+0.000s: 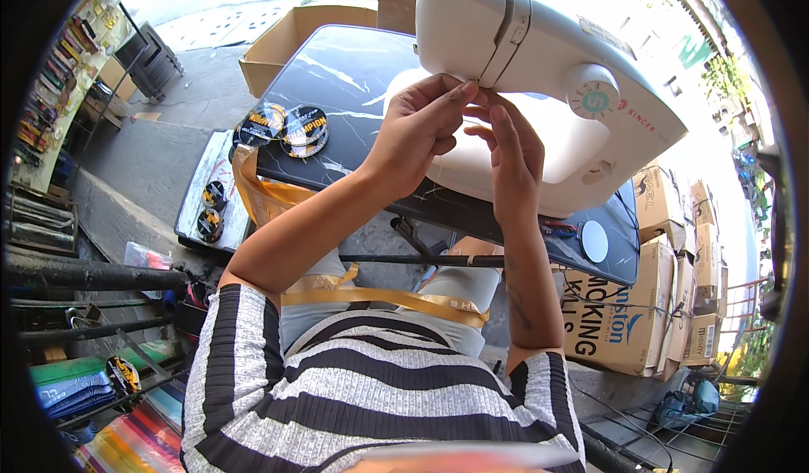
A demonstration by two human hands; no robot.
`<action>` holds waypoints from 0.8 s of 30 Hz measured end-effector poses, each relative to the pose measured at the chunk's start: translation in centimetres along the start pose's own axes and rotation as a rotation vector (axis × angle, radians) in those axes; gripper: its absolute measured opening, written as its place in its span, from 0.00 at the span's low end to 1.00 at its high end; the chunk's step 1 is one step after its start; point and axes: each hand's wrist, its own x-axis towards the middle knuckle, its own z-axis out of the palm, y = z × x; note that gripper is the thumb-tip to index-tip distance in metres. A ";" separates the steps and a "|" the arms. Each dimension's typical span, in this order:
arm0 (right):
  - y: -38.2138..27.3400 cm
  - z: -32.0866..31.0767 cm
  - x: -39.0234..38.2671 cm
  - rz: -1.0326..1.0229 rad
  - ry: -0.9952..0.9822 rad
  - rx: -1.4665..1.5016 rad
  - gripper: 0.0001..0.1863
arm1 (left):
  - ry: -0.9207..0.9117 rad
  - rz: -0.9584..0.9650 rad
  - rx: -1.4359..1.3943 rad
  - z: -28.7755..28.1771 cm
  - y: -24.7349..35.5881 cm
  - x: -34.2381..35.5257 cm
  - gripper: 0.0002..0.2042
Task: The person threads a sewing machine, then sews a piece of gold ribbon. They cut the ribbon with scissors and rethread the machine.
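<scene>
Head view: one white sewing machine (pixel 459 30), standing on a black marbled table (pixel 358 56). Left hand (pixel 419 127), fingertips pinched closed below the machine's head (anything held too small to tell); right hand (pixel 516 140) alongside, fingers bent, grip unclear.

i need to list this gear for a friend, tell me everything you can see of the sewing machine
The sewing machine is white and smooth, plastic by its look. It stands on the dark, white-veined table. Two dark-edged slots run down its head; a round white dial has a turquoise centre, with red print beside it. The left hand and right hand meet at the head's lower edge, hiding the needle area; whether they touch the machine is unclear.
</scene>
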 end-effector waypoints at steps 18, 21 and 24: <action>-1.1 1.0 -1.0 0.012 0.040 -0.103 0.15 | 0.063 0.025 -0.034 -0.2 -0.4 -0.9 0.10; -4.3 -2.6 -3.3 -0.525 0.093 -0.774 0.12 | 0.067 -0.010 0.002 -0.3 -0.3 -1.0 0.10; -6.8 -9.6 -2.8 -0.997 0.495 -1.097 0.10 | 0.042 0.005 -0.007 -0.5 -0.2 -0.8 0.08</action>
